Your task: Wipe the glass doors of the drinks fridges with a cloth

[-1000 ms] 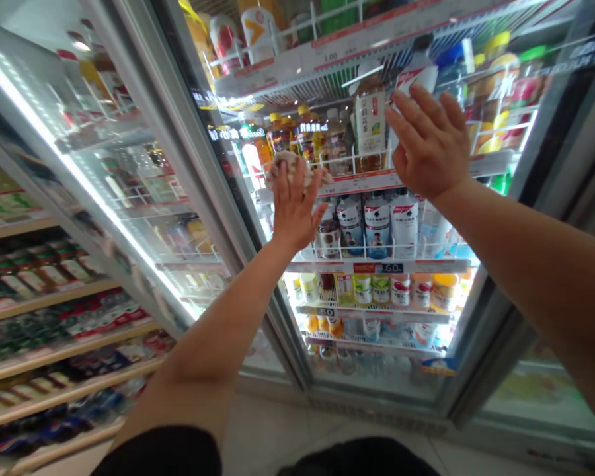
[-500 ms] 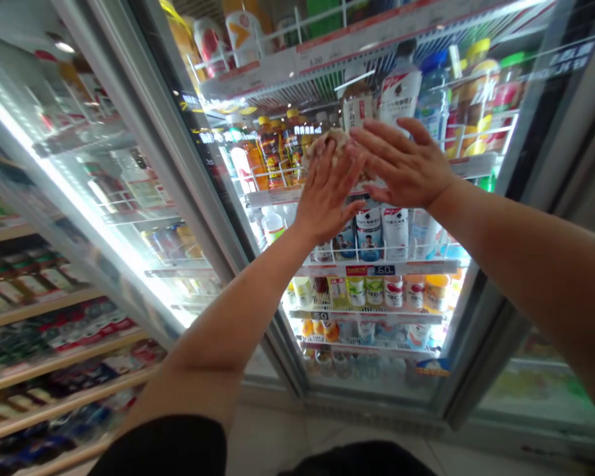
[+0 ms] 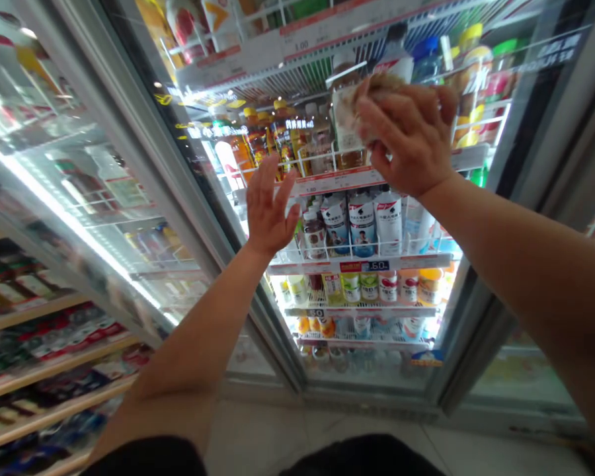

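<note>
The work with the cloth (image 3: pixel 384 80) on the glass door (image 3: pixel 367 387) is, I judge, in its middle, because the cloth is in hand against the upper part of the door. How much of the glass is done, and how much is left, I cannot tell (clear glass shows little of this). The right hand (image 3: pixel 412 135) has its grip clamped on the cloth, with the fingers bent. The left hand (image 3: pixel 270 208) holds nothing; its fingers are raised and somewhat apart, and whether they touch the glass is not clear. The cloth is crumpled, so it has no real front; its visible part seems longer from side to side, along the top of the right hand.
</note>
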Demonstrator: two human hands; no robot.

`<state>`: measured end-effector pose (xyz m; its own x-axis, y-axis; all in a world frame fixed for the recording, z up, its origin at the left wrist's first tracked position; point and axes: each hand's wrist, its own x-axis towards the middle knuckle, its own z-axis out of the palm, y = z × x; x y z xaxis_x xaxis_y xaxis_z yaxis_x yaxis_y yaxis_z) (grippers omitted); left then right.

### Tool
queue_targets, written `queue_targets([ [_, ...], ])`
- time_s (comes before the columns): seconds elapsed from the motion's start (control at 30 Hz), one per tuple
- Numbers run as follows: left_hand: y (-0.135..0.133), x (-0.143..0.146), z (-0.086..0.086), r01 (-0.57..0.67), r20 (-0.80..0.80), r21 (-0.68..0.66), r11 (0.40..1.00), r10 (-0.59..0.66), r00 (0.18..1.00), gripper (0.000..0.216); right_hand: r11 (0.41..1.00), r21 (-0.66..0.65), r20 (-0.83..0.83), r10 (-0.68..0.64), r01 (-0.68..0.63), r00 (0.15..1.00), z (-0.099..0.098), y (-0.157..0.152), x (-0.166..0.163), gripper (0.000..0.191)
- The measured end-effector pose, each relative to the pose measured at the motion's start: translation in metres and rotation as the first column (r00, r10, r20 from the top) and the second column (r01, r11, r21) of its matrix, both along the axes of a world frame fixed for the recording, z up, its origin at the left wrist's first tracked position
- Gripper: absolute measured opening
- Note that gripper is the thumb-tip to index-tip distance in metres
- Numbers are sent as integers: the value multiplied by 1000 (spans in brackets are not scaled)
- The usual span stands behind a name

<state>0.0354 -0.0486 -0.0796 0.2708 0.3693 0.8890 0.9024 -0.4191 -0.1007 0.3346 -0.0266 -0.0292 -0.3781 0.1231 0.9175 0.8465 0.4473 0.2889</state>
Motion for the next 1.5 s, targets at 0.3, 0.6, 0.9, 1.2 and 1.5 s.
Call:
queue_targets([
  [0.3, 20, -42, -26, -72, 169, -28, 997, 76, 983, 82, 970, -198, 315, 196, -138, 928, 5, -3, -1, 50],
  [0.6, 42, -55, -26, -169, 7, -53, 984, 170, 985, 86, 992, 106, 18, 74, -75, 997, -4, 6, -3, 68],
  [0.9, 41, -50, -26, -140, 35, -53, 989, 142, 989, 85, 967, -157, 430, 252, -203, 867, -65, -2, 1, 65],
  [1.2, 32, -44, -25, -66, 48, -30, 997, 67, 997, 82, 971, -219, 315, 162, -94, 935, -59, -12, -15, 60],
  [1.5, 29, -42, -28, -72, 62, 18, 997, 70, 996, 72, 998, -69, 113, 17, -10, 993, -49, -12, -16, 71],
])
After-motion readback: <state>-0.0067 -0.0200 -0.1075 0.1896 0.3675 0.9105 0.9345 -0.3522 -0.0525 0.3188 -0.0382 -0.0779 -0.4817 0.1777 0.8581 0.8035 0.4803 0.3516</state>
